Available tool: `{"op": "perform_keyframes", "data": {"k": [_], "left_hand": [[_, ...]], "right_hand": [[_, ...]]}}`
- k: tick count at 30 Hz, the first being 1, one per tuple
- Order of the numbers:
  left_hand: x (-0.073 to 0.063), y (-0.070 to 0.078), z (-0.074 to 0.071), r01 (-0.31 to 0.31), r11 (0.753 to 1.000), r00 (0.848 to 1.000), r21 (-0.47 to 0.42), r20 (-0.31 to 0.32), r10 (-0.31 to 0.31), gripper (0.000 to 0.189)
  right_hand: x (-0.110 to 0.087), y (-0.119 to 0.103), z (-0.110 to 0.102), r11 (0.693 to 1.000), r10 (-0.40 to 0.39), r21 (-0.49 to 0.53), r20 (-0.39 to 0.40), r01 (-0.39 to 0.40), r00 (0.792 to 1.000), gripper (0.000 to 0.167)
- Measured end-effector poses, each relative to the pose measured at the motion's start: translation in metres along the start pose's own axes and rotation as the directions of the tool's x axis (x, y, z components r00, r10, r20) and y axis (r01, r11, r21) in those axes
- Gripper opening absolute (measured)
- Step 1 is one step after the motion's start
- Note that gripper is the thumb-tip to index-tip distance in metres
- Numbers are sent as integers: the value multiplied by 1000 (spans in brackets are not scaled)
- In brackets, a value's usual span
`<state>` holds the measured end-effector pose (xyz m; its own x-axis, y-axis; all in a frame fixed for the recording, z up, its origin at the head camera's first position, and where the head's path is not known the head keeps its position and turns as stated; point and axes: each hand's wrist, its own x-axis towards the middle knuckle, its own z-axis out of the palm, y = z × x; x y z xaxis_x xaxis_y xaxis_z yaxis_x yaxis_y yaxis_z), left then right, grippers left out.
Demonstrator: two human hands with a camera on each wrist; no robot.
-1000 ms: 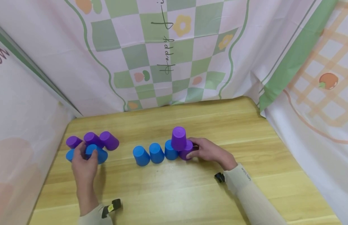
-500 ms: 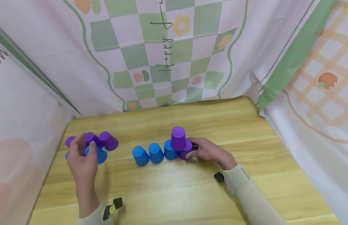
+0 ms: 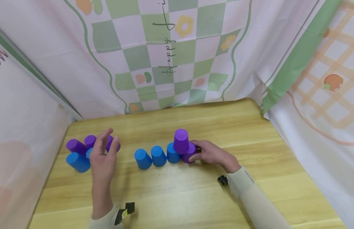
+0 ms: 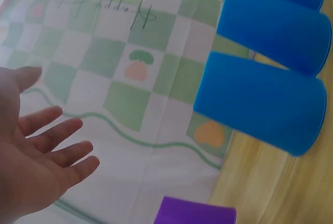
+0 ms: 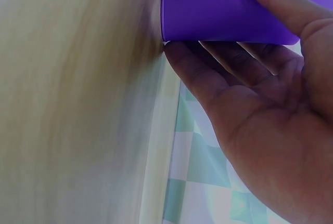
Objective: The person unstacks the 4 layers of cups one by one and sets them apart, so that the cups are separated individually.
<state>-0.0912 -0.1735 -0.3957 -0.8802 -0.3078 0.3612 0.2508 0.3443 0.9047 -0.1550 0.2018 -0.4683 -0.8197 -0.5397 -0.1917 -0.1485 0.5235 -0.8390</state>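
Observation:
My right hand [image 3: 209, 152] grips a purple cup [image 5: 223, 11] that stands upside down at the right end of a row. Another purple cup [image 3: 181, 141] rests upside down on top, over that cup and the blue cup [image 3: 172, 154] beside it. Further left in the row stand two more blue cups, a middle one [image 3: 159, 156] and an end one [image 3: 143, 159]. My left hand [image 3: 104, 162] hovers with fingers extended and nothing in it, in front of a left-hand group. It partly hides a blue cup and a purple cup [image 3: 116, 147] there.
In the left-hand group a blue cup [image 3: 78, 162] and two purple cups, one at the left [image 3: 76, 146] and one in the middle [image 3: 90, 140], show beside my hand. Wooden table [image 3: 177, 197] lies beneath. Printed curtains [image 3: 131, 51] hang along its back and sides.
My left hand has let go of the blue cup in the left-hand group, lifted, and moved right with its fingers spread. The right hand and the row of cups have stayed put.

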Motion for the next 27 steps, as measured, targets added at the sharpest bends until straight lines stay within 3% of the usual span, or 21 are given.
{"op": "perform_keyframes", "data": {"k": [6, 17, 27], "left_hand": [[-4, 8, 12, 31, 1000, 991, -3, 129, -30, 42], [-13, 15, 44, 43, 999, 946, -19, 323, -35, 51], [-18, 16, 65, -22, 998, 906, -65, 421, 48, 50]], "right_hand": [[0, 0, 0, 1000, 0, -9, -5, 0, 1000, 47], [-1, 0, 0, 1000, -1, -3, 3, 1, 1000, 45], [0, 1, 0, 1000, 9, -7, 4, -9, 1000, 46]]}}
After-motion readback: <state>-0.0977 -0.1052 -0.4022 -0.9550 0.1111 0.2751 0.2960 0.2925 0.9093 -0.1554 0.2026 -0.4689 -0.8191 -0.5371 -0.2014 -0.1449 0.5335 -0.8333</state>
